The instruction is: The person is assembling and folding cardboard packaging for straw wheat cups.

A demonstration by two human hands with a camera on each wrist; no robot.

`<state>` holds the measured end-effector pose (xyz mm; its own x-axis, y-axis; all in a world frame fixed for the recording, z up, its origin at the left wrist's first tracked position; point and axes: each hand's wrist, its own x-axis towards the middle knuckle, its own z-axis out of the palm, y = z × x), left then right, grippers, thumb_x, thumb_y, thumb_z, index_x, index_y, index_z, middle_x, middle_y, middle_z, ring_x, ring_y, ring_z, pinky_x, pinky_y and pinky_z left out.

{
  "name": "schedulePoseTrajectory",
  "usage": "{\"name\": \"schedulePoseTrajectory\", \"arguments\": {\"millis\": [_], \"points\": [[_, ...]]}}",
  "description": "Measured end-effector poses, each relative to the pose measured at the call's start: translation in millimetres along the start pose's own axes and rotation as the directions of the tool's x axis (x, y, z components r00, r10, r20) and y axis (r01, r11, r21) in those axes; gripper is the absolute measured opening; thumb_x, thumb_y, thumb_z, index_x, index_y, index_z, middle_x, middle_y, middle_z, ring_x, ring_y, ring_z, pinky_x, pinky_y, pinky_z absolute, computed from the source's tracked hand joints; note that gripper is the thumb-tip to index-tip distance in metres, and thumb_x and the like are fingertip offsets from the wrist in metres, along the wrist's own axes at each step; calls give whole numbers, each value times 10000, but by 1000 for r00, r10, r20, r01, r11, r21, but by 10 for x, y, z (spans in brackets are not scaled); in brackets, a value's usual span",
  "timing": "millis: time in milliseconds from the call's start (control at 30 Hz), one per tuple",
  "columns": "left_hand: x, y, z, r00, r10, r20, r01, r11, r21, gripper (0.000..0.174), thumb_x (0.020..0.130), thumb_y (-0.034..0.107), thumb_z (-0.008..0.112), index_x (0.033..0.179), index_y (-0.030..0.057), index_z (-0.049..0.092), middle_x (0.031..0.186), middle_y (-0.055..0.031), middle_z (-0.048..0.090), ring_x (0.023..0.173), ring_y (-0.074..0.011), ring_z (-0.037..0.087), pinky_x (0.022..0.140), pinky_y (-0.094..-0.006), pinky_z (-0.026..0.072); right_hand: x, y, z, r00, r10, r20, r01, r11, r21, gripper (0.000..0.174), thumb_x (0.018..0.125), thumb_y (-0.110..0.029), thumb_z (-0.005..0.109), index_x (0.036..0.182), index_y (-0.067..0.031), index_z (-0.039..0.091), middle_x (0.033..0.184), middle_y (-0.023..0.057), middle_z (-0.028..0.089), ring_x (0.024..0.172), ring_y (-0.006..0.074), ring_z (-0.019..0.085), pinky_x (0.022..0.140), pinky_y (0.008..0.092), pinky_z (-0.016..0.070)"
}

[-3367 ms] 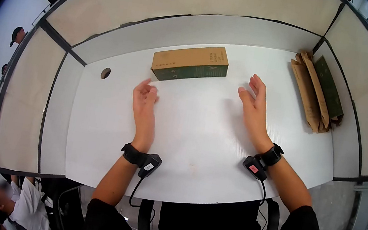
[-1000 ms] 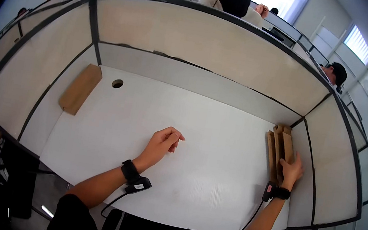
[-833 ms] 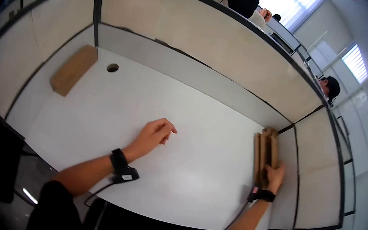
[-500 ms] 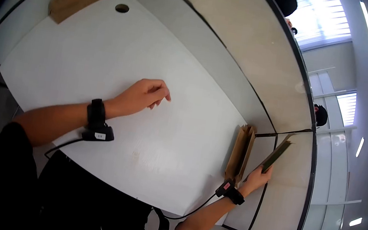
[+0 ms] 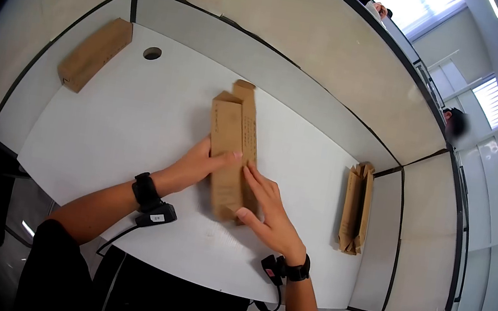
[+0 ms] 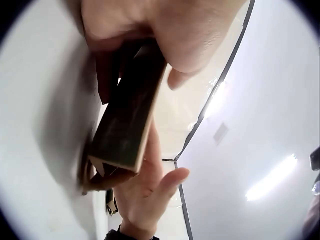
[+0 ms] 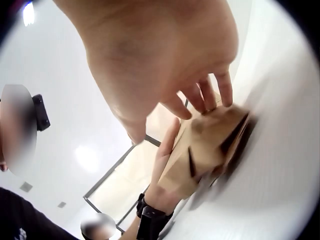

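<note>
A partly flattened brown carton [image 5: 229, 146] with loose end flaps is held over the middle of the white table in the head view. My left hand [image 5: 191, 163] grips its left side, thumb across the top face. My right hand [image 5: 272, 217] lies along its right edge near the lower end, fingers extended and touching it. In the left wrist view the carton's dark green side [image 6: 127, 110] shows under the left hand [image 6: 160, 30]. The right wrist view has the right hand's [image 7: 160, 60] fingertips at the carton's end flaps [image 7: 210, 135].
A closed brown box [image 5: 95, 55] stands at the table's far left corner, beside a round hole [image 5: 152, 53]. Folded cartons [image 5: 355, 209] lean by the right partition [image 5: 380, 239]. Low walls enclose the table's back and sides.
My right hand has brought a carton from the right side to the middle, and my left hand has taken hold of it. Earlier, the closed box moved from the back middle to the far left.
</note>
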<state>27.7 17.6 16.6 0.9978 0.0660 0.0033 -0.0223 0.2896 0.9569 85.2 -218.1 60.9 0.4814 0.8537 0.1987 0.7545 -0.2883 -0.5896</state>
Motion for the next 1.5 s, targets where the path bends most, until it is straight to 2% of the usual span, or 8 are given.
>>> {"name": "schedulePoseTrajectory", "arguments": {"millis": [233, 500, 800, 933, 967, 1100, 1300, 1500], "points": [[7, -124, -25, 1000, -9, 25, 11, 993, -116, 468, 1079, 245, 610, 1463, 4, 496, 1404, -110, 621, 1269, -183, 615, 1065, -366, 514, 58, 276, 182, 917, 375, -134, -185, 698, 692, 594, 1033, -164, 671, 1569, -53, 440, 1411, 105, 577, 1057, 126, 608, 849, 272, 547], [-15, -2, 25, 998, -44, -37, 41, 997, -65, 508, 1059, 263, 638, 1477, 17, 484, 1422, -112, 609, 1288, -189, 606, 1074, -361, 504, 10, 242, 278, 896, 436, -87, -233, 627, 743, 548, 1007, -51, 705, 1528, -62, 538, 1148, -9, 536, 900, 25, 548, 745, 217, 496], [-11, -146, -19, 992, 22, 120, 3, 980, -199, 764, 1120, 568, 352, 1651, 40, 199, 1594, -119, 400, 1487, -223, 392, 1227, -391, 333, 28, 315, 347, 953, 288, -99, -168, 770, 616, 622, 983, -162, 752, 1551, -68, 516, 1364, 83, 571, 865, 73, 568, 753, 237, 508], [-4, -87, 13, 998, 38, 52, -39, 999, 24, 792, 1119, 424, 491, 1678, 56, 68, 1606, -152, 377, 1512, -252, 358, 1240, -405, 322, 14, 190, 315, 952, 304, 25, -244, 709, 662, 810, 954, -223, 785, 1635, -73, 375, 1407, 104, 594, 856, 73, 571, 741, 224, 492], [15, -97, 21, 996, 88, -1, -87, 995, 38, 961, 1054, 421, 637, 1679, 36, 15, 1559, -216, 410, 1457, -289, 437, 1213, -423, 361, 12, 137, 269, 957, 282, 65, -262, 750, 607, 879, 963, -295, 770, 1665, -74, 291, 1400, 128, 600, 906, 105, 584, 793, 254, 500], [-25, -7, 84, 995, 53, -83, -45, 995, 92, 1262, 921, 516, 793, 1670, 21, -95, 1444, -290, 480, 1377, -332, 503, 1148, -461, 426, -57, 182, 350, 973, 197, 116, -222, 688, 691, 901, 996, -373, 713, 1679, -70, 209, 1431, 168, 568, 1031, 174, 586, 922, 324, 495], [-58, -11, 57, 1000, 27, -9, -26, 997, 72, 1021, 1024, 511, 654, 1697, 99, 7, 1626, -233, 340, 1521, -314, 347, 1228, -454, 333, -47, 136, 359, 972, 207, 108, -219, 648, 730, 905, 997, -332, 711, 1683, -70, 183, 1360, 159, 576, 1126, 202, 588, 992, 363, 495], [-69, 21, 46, 997, 77, 15, -77, 997, -3, 884, 1103, 492, 510, 1697, 87, -3, 1545, -201, 438, 1450, -271, 419, 1221, -421, 314, 1, 133, 328, 967, 252, 35, -193, 636, 747, 856, 990, -253, 698, 1676, -62, 221, 1223, 120, 615, 1117, 206, 608, 1029, 372, 481]]}}
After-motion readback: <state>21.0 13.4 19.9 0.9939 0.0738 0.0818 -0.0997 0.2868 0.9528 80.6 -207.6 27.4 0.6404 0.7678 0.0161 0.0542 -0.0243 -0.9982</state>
